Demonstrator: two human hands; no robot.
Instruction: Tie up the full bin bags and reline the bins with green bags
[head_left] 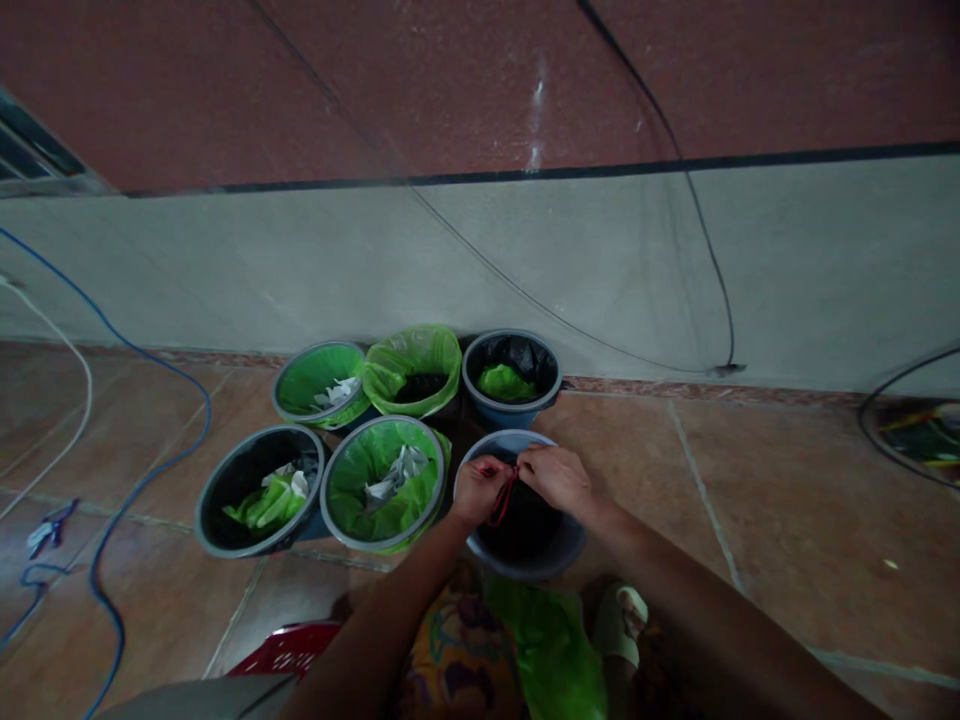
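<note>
Cord action at the front of the pack, folks! We're looking straight down on a red cord [502, 497] looped between both hands, just above the mouth of a grey-blue bucket [561, 556] with a black liner [521, 530]. Our left hand [478, 490] is curled closed, gripping the cord near the bucket's rim, and our right hand [553, 478] pinches it with the fingertips, knuckles up. Around us, we count five more buckets: a green-lined bucket [360, 480] just beside the action, holding white scraps [396, 475], then a black-lined bucket [232, 500] further left with green and white bits inside. Along the wall [450, 260] stand three others, one with a bunched green bag [504, 383] on black plastic. Down low, a green sheet of plastic [544, 650] lies beside patterned cloth [459, 655], a red basket [285, 648] edges into view, and a blue cable [204, 420] snakes across the tile floor [787, 520]!
</note>
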